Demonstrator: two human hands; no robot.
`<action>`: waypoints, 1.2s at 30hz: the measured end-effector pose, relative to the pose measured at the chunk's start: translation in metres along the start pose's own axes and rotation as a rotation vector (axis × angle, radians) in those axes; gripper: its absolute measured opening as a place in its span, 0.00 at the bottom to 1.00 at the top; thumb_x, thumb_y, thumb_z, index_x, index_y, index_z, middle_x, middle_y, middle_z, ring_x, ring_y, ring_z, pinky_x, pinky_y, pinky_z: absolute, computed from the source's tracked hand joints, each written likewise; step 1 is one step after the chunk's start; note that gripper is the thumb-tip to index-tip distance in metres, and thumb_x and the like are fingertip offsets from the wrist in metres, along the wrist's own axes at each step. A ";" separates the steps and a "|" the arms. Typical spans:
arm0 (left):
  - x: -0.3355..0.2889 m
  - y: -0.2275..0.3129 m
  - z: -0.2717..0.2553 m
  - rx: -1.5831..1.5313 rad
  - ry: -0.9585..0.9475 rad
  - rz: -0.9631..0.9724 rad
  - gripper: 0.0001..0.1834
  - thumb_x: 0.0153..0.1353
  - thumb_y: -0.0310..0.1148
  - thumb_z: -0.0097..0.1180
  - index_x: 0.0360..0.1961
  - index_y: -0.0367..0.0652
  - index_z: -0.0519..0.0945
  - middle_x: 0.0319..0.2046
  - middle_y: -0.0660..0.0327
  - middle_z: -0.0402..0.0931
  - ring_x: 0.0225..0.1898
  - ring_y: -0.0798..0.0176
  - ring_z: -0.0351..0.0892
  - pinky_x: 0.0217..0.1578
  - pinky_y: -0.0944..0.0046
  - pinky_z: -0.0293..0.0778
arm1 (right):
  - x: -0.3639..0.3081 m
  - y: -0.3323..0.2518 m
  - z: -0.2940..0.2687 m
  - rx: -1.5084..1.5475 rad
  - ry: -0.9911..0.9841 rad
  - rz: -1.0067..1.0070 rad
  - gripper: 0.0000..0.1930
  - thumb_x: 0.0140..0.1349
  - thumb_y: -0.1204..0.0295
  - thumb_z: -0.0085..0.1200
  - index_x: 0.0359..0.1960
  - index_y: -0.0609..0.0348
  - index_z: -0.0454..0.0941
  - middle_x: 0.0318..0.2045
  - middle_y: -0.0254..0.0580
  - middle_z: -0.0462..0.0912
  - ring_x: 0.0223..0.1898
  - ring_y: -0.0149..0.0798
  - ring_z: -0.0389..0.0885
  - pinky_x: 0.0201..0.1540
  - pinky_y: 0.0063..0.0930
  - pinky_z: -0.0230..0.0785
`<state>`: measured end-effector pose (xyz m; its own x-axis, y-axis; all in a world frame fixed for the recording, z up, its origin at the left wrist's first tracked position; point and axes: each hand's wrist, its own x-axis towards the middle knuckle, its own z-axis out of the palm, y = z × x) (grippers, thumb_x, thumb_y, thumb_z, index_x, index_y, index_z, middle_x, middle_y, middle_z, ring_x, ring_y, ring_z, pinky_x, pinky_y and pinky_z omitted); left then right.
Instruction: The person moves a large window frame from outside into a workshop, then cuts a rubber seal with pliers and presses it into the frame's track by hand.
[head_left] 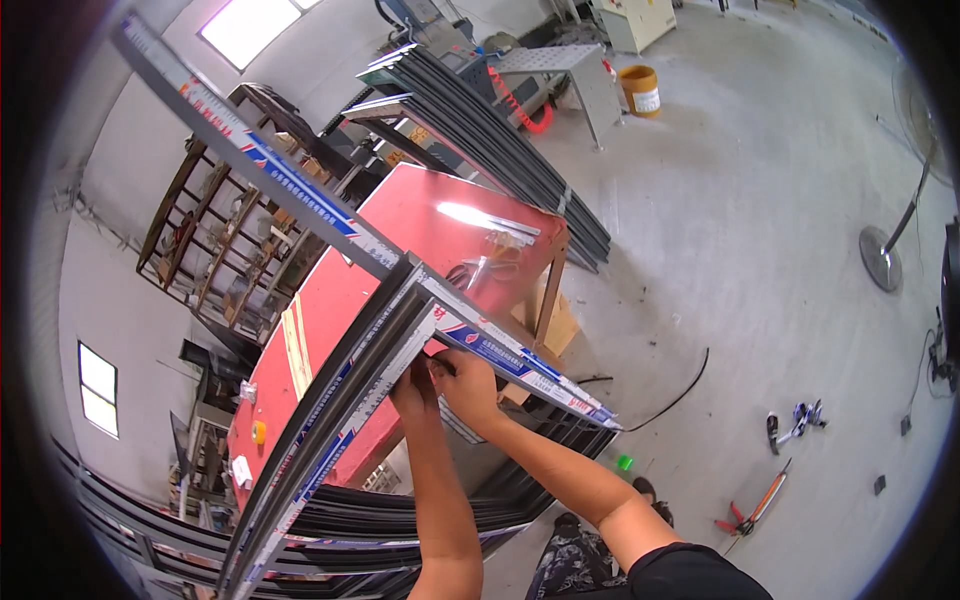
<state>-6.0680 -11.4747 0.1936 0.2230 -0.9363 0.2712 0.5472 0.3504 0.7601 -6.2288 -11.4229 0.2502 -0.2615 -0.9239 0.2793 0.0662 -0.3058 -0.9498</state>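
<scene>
- The floor [700, 300] is grey.
- The table [415, 215] is red, glossy in one part.
- The frame [385, 378], dark grey with white-and-blue film [490, 345], is before the table.
- The left hand [413, 388] and right hand [468, 385] bend narrowly together near its inner corner; I cannot tell what they hold.

The frame [362, 352] looks matt metal, its film [487, 346] plastic, the tabletop [415, 205] smooth and glossy.

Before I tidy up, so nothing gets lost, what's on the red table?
Light wooden strips, a yellow tape roll, a small white box, plus items too unclear to name. The dark frame blocks part of the tabletop; anything behind it can't be seen.
</scene>
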 end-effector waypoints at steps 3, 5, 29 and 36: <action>0.004 -0.005 -0.001 -0.017 -0.110 -0.017 0.17 0.61 0.26 0.50 0.52 0.37 0.72 0.52 0.56 0.72 0.52 0.57 0.71 0.56 0.59 0.67 | -0.002 0.007 0.003 -0.020 0.011 0.025 0.09 0.55 0.68 0.57 0.32 0.61 0.81 0.27 0.52 0.80 0.32 0.54 0.78 0.36 0.42 0.69; -0.006 -0.005 0.013 -0.013 -0.115 -0.071 0.16 0.66 0.28 0.44 0.54 0.38 0.70 0.52 0.56 0.71 0.53 0.59 0.70 0.54 0.60 0.67 | -0.004 0.016 0.001 -0.032 0.005 0.035 0.09 0.54 0.68 0.57 0.32 0.59 0.82 0.27 0.51 0.80 0.32 0.54 0.78 0.36 0.42 0.69; -0.058 0.007 -0.005 0.721 -0.262 -0.293 0.16 0.67 0.37 0.49 0.51 0.38 0.72 0.43 0.56 0.76 0.47 0.60 0.76 0.50 0.59 0.72 | -0.141 0.150 -0.017 -0.291 0.677 -0.034 0.15 0.49 0.76 0.62 0.40 0.57 0.77 0.35 0.44 0.80 0.36 0.48 0.77 0.38 0.37 0.70; -0.239 -0.046 -0.125 0.888 -0.325 -1.030 0.17 0.66 0.37 0.52 0.50 0.36 0.72 0.40 0.58 0.77 0.43 0.65 0.77 0.46 0.64 0.74 | -0.369 0.303 -0.065 -0.497 0.372 0.782 0.13 0.58 0.60 0.54 0.26 0.58 0.78 0.23 0.49 0.79 0.29 0.53 0.78 0.32 0.44 0.69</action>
<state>-6.0461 -11.2641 0.0197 -0.2236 -0.7676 -0.6006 -0.3663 -0.5049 0.7816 -6.1750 -11.1600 -0.1499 -0.6072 -0.6678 -0.4306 -0.0403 0.5671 -0.8227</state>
